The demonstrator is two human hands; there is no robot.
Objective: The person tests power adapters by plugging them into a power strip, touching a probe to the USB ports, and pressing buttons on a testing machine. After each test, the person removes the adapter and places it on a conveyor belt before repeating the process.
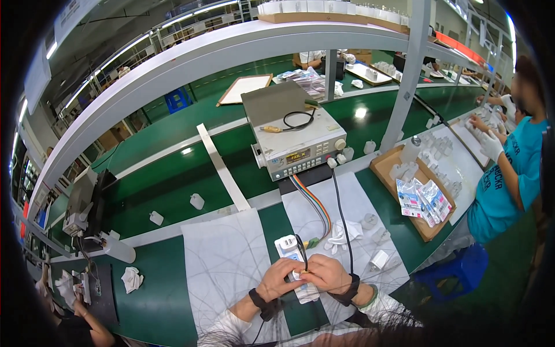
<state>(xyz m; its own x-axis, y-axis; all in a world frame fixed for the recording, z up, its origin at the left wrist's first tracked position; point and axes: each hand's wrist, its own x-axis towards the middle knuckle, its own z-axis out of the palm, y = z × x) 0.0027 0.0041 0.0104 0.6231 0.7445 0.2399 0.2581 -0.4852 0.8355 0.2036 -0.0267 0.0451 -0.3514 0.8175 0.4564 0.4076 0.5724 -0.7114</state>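
My left hand [281,279] and my right hand [327,273] meet at the front of the bench, fingers closed. Between their fingertips is the end of a thin black cable [302,250], with a small brass-coloured bit showing. Just beneath them lies a white power strip [287,245] with USB ports, partly covered by my hands. A green-and-yellow connector [313,243] rests beside the strip, at the end of a multicoloured ribbon cable [313,202]. That ribbon leads up to a grey bench test instrument [300,154] with a lit display. A dark band circles each wrist.
White paper sheets [222,260] cover parts of the green bench. A crumpled white glove [344,234] and several clear-and-white plug-shaped pieces [379,260] lie right. Beyond them stands a cardboard tray [425,224] with packets. A person in teal [509,168] works at right; another's gloved hand [68,288] is left.
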